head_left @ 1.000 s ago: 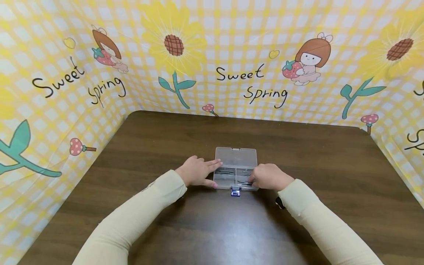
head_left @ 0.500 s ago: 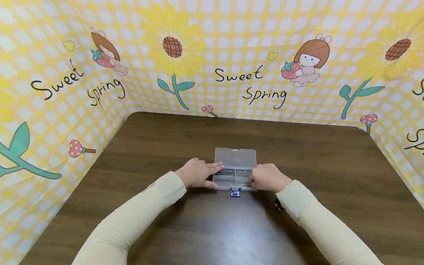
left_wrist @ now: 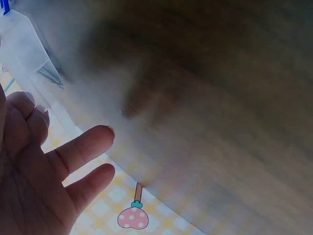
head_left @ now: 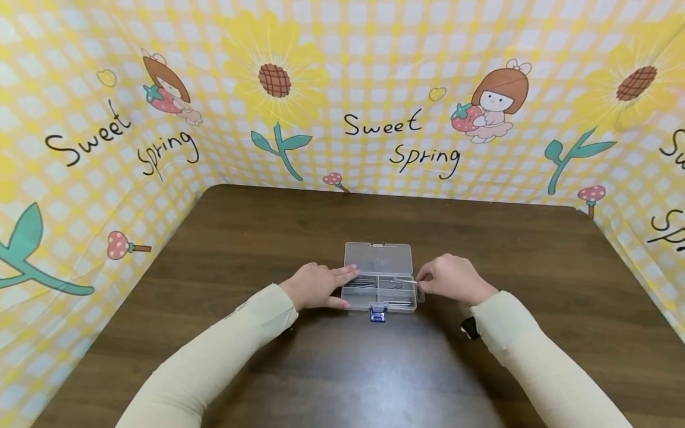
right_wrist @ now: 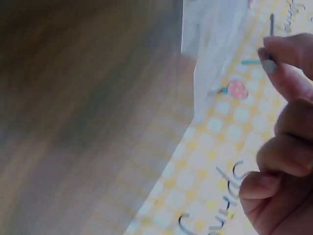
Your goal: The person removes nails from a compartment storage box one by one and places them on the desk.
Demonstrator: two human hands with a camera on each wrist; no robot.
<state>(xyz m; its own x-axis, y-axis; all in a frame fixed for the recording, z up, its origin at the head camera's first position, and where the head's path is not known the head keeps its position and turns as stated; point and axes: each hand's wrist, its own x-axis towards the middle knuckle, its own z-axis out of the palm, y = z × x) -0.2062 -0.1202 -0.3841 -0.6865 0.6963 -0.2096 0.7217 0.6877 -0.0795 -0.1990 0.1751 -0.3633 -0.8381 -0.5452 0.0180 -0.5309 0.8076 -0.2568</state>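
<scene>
A clear plastic box [head_left: 396, 293] with its lid laid back and a blue latch at the front stands on the table. Thin metal nails lie in its compartments, and the front left one shows none. My left hand [head_left: 316, 286] rests at the box's left side, thumb and forefinger stretched out to touch its edge; in the left wrist view the other fingers reach out loosely. Just above the right rim, my right hand [head_left: 451, 278] pinches one nail [right_wrist: 272, 25] between thumb and forefinger, its shaft pointing left over the back right compartment. The remaining fingers are curled.
The dark wooden table [head_left: 299, 226] extends around the box. A yellow checked cloth [head_left: 374, 71] with printed flowers and lettering hangs along the back and both sides.
My right hand has lifted from the front right compartment and moved back and right, a nail now showing between its fingertips. The left hand keeps its place on the box.
</scene>
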